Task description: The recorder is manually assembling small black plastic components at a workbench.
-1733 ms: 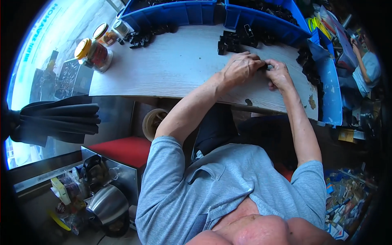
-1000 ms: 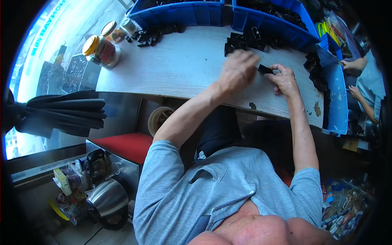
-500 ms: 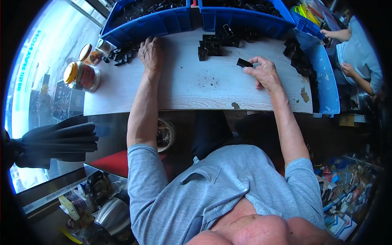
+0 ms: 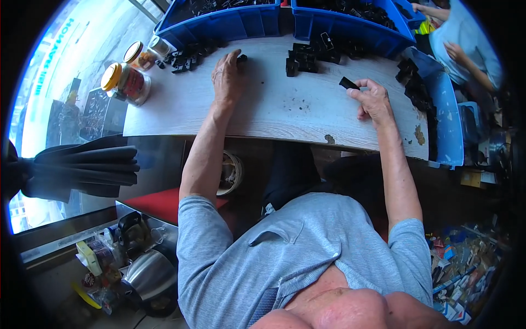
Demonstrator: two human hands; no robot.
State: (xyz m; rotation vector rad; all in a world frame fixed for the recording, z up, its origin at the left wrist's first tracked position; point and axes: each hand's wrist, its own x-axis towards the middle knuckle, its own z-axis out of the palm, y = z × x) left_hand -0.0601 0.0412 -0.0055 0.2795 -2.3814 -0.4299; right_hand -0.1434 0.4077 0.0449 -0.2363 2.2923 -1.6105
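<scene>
My left hand [image 4: 226, 79] is over the far left part of the table, its fingers closed on a small black piece [image 4: 241, 58] that shows at the fingertips. Farther right, my right hand [image 4: 373, 101] pinches a black rectangular plastic part [image 4: 348, 83] between thumb and fingers, held above the tabletop. A group of similar black parts [image 4: 301, 60] lies between the hands, toward the back. Smaller black pieces [image 4: 185, 61] are scattered left of my left hand.
Two blue bins [image 4: 230, 28] [image 4: 350, 32] of black parts line the back. A light-blue bin [image 4: 450, 118] stands at the right edge beside stacked black parts [image 4: 413, 88]. Lidded jars [image 4: 127, 83] [image 4: 139, 56] stand at left. Another person [image 4: 466, 46] is at far right.
My left hand has come away from the table's back edge, rightward relative to the small pieces, and a black piece now shows at its fingertips. My right hand keeps its part. The view has shifted.
</scene>
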